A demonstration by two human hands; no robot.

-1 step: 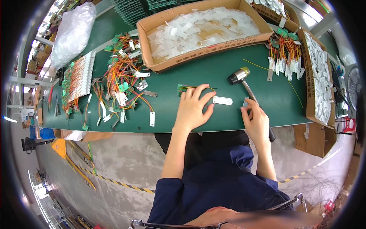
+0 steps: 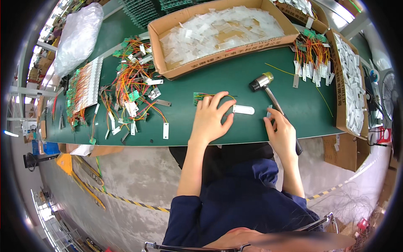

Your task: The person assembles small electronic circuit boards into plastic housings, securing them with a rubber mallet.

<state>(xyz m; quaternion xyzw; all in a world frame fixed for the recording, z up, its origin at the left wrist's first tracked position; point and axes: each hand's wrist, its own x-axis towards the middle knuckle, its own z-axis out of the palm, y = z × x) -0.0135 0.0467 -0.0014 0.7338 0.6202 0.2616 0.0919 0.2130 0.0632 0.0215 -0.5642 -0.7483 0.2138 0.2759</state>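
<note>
Pressing left hand (image 2: 210,119) flat, grip released, pins small green board (image 2: 200,97) on tabletop (image 2: 252,80) beside white strip (image 2: 243,110); right hand (image 2: 282,134) grasps mallet (image 2: 268,90) handle, head resting.

The single view comes from a wide fisheye camera worn on the person's head, looking steeply down and forward over their own lap. It sits close above the green bench (image 2: 252,84), whose straight front edge bows toward the picture's rim. The bench fills the upper half; the floor (image 2: 134,180) and the person's dark blue clothing fill the lower half. Both forearms enter from below, the left hand (image 2: 212,119) and right hand (image 2: 282,133) lying near the centre. No second view shares the scene.
</note>
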